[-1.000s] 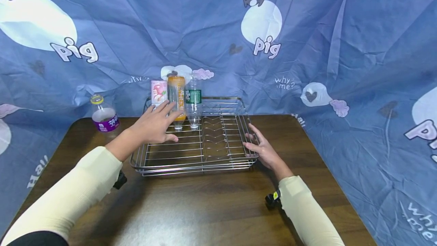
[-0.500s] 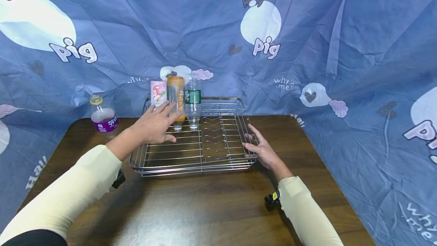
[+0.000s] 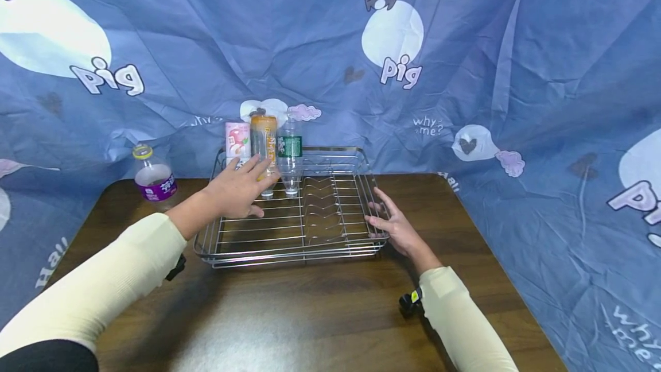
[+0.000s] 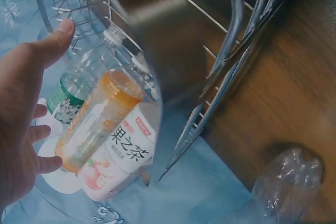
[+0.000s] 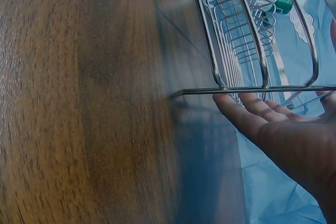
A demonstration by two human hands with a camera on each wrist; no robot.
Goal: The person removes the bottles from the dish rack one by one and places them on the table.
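Note:
A wire dish rack point(image 3: 320, 254) stands on the table. At its back left, three bottles stand neck down in a row: a pink and white bottle point(image 3: 237, 138), a clear bottle with orange print point(image 3: 264, 131), and a clear bottle with a green label point(image 3: 290, 146). My left hand point(image 3: 238, 189) is spread over the rack's left part, fingers straight, in front of the orange-printed bottle and the pink one. In the left wrist view its fingertips are close beside the orange bottle point(image 4: 100, 119). My right hand point(image 3: 400, 227) rests its extended fingers against the rack's right side point(image 5: 262, 87).
A clear bottle with a purple label and yellow neck ring point(image 3: 156, 179) stands on the table left of the rack. The brown wooden table point(image 3: 289, 320) reaches toward me. A blue patterned cloth point(image 3: 310, 39) hangs behind it.
My left hand has shifted slightly right, covering more of the orange-printed bottle's lower part. The right hand keeps its place at the rack's side.

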